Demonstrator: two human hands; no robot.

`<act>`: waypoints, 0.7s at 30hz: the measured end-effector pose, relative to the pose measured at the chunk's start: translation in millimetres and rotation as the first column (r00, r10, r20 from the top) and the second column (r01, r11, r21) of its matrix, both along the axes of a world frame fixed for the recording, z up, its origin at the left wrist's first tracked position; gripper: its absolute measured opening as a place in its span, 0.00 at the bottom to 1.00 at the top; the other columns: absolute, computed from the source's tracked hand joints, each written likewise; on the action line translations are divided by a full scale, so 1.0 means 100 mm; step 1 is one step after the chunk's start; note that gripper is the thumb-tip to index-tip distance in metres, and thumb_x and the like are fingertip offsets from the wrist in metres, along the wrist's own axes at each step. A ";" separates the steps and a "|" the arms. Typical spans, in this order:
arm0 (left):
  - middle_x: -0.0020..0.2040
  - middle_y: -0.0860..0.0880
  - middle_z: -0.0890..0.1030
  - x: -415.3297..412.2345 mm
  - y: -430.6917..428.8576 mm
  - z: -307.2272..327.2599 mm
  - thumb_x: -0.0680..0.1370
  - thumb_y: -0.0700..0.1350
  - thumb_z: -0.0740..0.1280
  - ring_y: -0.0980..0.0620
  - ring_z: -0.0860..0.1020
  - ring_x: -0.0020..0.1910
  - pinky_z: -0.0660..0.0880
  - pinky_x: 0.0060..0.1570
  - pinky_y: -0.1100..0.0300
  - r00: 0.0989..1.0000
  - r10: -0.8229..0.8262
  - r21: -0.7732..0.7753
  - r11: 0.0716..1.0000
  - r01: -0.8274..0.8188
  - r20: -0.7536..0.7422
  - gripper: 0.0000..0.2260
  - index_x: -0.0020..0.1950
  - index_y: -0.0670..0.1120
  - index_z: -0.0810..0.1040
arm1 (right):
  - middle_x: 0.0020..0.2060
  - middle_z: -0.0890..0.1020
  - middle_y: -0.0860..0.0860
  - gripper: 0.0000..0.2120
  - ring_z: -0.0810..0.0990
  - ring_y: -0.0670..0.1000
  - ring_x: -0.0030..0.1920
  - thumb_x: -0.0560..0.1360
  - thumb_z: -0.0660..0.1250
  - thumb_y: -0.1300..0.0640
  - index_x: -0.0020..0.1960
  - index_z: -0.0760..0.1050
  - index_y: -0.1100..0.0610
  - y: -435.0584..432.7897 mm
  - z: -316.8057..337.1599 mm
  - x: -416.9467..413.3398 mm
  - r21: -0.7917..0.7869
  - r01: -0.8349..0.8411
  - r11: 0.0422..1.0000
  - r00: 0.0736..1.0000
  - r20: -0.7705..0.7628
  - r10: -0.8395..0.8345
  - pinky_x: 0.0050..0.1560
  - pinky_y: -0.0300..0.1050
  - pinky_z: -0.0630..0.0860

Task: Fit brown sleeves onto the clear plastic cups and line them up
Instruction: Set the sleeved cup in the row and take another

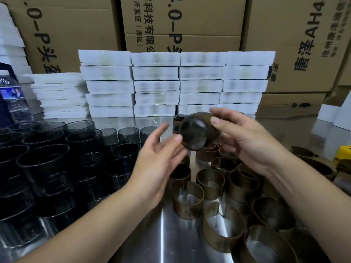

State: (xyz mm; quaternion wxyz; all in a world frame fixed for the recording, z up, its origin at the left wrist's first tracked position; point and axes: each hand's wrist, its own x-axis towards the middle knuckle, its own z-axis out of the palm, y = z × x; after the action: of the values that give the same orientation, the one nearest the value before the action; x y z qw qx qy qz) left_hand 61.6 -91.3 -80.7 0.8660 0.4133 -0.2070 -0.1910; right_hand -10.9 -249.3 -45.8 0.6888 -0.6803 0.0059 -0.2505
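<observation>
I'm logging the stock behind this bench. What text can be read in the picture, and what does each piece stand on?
"0-P头", sideways, on the left cardboard box.
"科技有限公", "(西区)" and "0-P", sideways, on the middle cardboard box.
"AHA", sideways, on the right cardboard box; its other characters are too blurred to read.
Bottle label: too blurred to read.
White packs: print too blurred to read.
</observation>
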 end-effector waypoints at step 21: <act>0.43 0.55 0.82 -0.16 0.07 -0.24 0.75 0.47 0.66 0.58 0.78 0.45 0.76 0.46 0.56 0.197 -0.210 0.273 0.881 -0.387 0.958 0.08 0.47 0.47 0.84 | 0.47 0.78 0.50 0.12 0.81 0.51 0.36 0.75 0.62 0.64 0.53 0.68 0.50 -0.19 0.15 0.97 -0.670 0.072 0.739 0.938 -0.207 -0.278 0.41 0.44 0.80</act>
State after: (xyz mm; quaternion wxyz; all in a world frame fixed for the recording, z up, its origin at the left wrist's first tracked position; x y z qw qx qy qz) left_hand 45.7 -84.7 -105.0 0.4210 0.6422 -0.6286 0.1229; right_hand 86.5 -268.1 -30.8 0.3725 -0.9028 0.0848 -0.1973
